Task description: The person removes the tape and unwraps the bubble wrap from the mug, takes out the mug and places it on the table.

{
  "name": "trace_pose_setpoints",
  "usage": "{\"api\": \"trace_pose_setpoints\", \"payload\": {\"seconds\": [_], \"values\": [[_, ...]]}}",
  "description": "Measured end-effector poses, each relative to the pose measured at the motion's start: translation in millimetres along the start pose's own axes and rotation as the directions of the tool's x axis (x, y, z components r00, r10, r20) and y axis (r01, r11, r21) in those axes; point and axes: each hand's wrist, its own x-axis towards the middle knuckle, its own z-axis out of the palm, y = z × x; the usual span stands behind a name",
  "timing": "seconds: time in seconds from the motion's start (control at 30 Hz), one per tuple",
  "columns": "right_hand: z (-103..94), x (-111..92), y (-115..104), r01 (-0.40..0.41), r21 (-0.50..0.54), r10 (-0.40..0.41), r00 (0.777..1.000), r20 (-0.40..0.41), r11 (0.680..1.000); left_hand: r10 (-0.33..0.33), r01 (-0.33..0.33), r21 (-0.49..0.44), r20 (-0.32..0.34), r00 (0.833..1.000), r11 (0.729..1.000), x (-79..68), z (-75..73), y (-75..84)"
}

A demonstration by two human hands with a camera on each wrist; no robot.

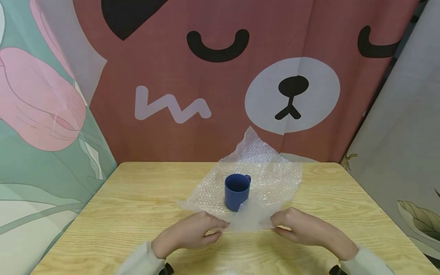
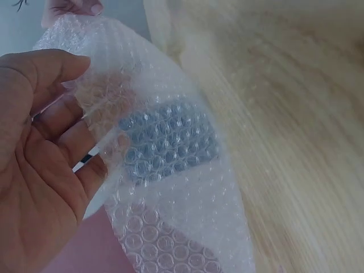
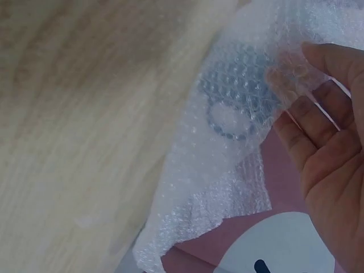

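A blue mug (image 1: 236, 194) stands upright on a sheet of clear bubble wrap (image 1: 271, 179), its handle toward the back right. My left hand (image 1: 194, 231) pinches the sheet's near edge between thumb and fingers, just left of the mug's front. At the same edge, farther right, my right hand (image 1: 300, 226) pinches too. Between the hands the edge is raised, hiding the mug's lower right front. Both wrist views show the mug as a blue shape behind the bubbles, with the left hand (image 2: 48, 136) and right hand (image 3: 333, 122) at the wrap's border.
Under the wrap is a light wooden table (image 1: 144, 194). A far corner of the sheet stands up near the table's back edge, against a red-brown curtain (image 1: 172, 141) with a bear face. Patterned curtains (image 1: 44, 164) also hang at the sides.
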Motion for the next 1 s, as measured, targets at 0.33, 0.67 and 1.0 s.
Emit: {"api": "trace_pose_setpoints", "payload": {"seconds": [0.33, 0.67, 1.0], "values": [[15.0, -8.2, -3.1, 0.029, -0.034, -0.027, 0.999, 0.043, 0.999, 0.132, -0.128, 0.250, -0.001, 0.991, 0.960, 0.0, 21.1, 10.1], [18.4, -13.7, -7.6, -0.046, -0.057, 0.055, 0.986, 0.160, 0.997, 0.040, -0.074, 0.254, 0.136, 0.990, 0.964, -3.7, 26.9, 15.8], [25.1, -13.9, -9.1, -0.124, -0.010, 0.123, 0.964, 0.234, 0.992, 0.029, -0.065, 0.179, 0.195, 0.980, 0.982, -5.9, 30.3, 16.9]]}}
